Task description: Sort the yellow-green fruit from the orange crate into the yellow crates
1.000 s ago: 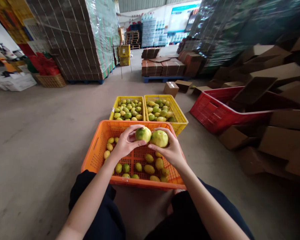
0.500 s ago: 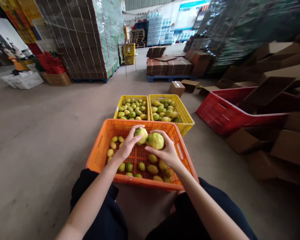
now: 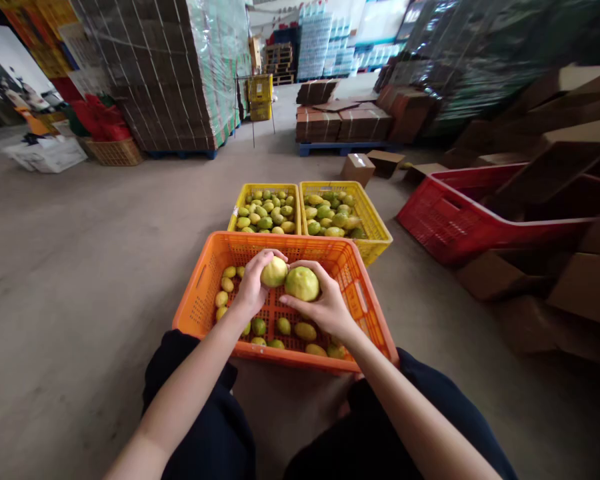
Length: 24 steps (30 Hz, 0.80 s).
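Above the perforated plastic crate [image 3: 194, 312], hands [image 3: 333, 308] hold lumpy, rounded fruits [image 3: 303, 285].

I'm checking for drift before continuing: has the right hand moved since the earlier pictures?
Yes: against the orange crate, the right hand, holding a green-yellow fruit, has shifted left and slightly down in the picture.

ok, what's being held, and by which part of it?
Left hand: pale yellow-green fruit, held round its left side. Right hand: greener fruit, held round its right side.
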Tool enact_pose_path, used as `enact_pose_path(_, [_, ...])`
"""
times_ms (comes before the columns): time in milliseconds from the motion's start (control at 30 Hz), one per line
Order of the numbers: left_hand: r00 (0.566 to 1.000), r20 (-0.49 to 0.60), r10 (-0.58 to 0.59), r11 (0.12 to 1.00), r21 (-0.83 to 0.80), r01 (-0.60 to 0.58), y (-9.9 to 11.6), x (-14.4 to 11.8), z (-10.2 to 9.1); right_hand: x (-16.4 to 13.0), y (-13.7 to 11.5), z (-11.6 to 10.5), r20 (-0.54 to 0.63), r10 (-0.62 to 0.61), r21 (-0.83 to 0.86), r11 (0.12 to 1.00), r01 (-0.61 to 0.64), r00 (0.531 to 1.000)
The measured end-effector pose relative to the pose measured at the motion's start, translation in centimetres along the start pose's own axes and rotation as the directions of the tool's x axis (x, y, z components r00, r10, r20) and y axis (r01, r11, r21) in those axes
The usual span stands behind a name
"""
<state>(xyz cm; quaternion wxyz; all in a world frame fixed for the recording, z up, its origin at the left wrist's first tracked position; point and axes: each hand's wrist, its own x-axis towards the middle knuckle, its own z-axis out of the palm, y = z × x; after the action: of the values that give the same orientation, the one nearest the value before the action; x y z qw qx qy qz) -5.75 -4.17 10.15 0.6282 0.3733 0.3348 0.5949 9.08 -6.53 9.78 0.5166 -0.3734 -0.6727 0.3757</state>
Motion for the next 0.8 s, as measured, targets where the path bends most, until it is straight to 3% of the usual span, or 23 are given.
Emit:
enact_pose_path(267, [0.997, -0.081, -0.014, 0.99, -0.144, 0.003, -0.9, 0.4, 0.3, -0.1, 0.3, -0.1, 0.026, -0.029, -0.058, 0.998, 0.031, 0.999])
enact_pose_path(800, [0.945, -0.273, -0.179, 0.979, -0.142, 0.144, -1.9, 1.2, -0.6, -0.5, 2.2, 1.2, 0.026, 0.11, 0.021, 0.994, -0.111, 0.994])
